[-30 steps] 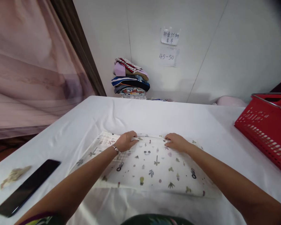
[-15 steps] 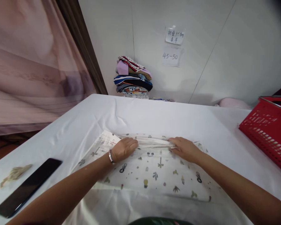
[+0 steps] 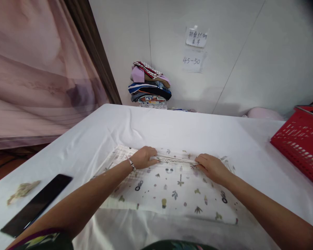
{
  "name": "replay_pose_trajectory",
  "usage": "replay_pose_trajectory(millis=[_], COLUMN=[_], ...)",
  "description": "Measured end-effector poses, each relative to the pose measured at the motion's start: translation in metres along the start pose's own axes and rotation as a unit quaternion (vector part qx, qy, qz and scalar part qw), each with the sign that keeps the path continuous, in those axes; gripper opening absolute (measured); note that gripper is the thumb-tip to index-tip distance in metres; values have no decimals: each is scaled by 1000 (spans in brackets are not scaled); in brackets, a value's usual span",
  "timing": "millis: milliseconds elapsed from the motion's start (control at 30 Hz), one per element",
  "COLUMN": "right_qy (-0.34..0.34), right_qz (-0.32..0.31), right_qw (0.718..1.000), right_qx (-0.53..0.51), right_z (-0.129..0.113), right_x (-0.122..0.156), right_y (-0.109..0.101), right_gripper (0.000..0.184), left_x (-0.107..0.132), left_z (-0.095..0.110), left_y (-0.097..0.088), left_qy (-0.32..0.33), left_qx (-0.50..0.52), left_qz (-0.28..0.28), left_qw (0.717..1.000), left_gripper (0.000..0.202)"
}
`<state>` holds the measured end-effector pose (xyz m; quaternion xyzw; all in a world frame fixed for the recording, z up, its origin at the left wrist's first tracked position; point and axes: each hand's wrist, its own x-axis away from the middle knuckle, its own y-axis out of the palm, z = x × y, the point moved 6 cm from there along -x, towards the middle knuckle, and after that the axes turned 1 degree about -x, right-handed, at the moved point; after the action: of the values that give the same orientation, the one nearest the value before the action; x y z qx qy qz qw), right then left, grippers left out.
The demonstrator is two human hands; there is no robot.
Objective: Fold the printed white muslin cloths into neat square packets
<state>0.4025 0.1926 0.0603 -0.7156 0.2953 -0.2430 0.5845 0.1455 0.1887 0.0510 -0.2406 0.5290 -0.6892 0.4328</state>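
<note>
A white cloth point(image 3: 177, 194) printed with small plants and figures lies folded in layers on the white-covered table. My left hand point(image 3: 144, 158), a metal bracelet at its wrist, is closed on the left part of the cloth's layered edge. Thumb and fingers of my right hand point(image 3: 210, 166) pinch the same edge farther right. Between the hands the edge runs as a narrow, nearly straight band of stacked layers. Some of the cloth spreads beyond this edge, away from me. My fingertips are partly hidden in the fabric.
A dark phone point(image 3: 36, 205) and a crumpled beige scrap point(image 3: 23, 191) lie at the left. The red basket point(image 3: 299, 146) stands at the right. Behind the table are a stack of folded fabrics point(image 3: 150, 85) and a wall with paper notes point(image 3: 194, 48). A pink curtain point(image 3: 28, 69) hangs at the left.
My left hand has risen slightly and turned from lying flatter on the cloth to a pinch. The layered edge between my hands is straighter and more even. The view has shifted slightly.
</note>
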Motion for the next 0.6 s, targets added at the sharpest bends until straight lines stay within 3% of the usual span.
replay_pose_trajectory(millis=[133, 267, 333, 467, 600], right_qy=[21, 46, 78, 127, 124], right_qz=[-5, -6, -7, -31, -16], right_qw=[999, 997, 995, 991, 992], right_qx=[-26, -57, -60, -36, -25], right_z=[7, 16, 24, 39, 43], right_x=[0, -7, -15, -31, -37], right_y=[4, 3, 6, 18, 24], right_gripper=[23, 29, 31, 30, 31], left_x=[-1, -3, -7, -16, -19], left_z=[-1, -8, -14, -29, -31], left_y=[-9, -15, -11, 8, 12], left_qy=[-30, -78, -105, -183, -163], left_qx=[43, 65, 48, 26, 33], left_qz=[-25, 34, 58, 22, 51], left_qw=[998, 994, 992, 983, 985], left_gripper=[28, 23, 22, 19, 20])
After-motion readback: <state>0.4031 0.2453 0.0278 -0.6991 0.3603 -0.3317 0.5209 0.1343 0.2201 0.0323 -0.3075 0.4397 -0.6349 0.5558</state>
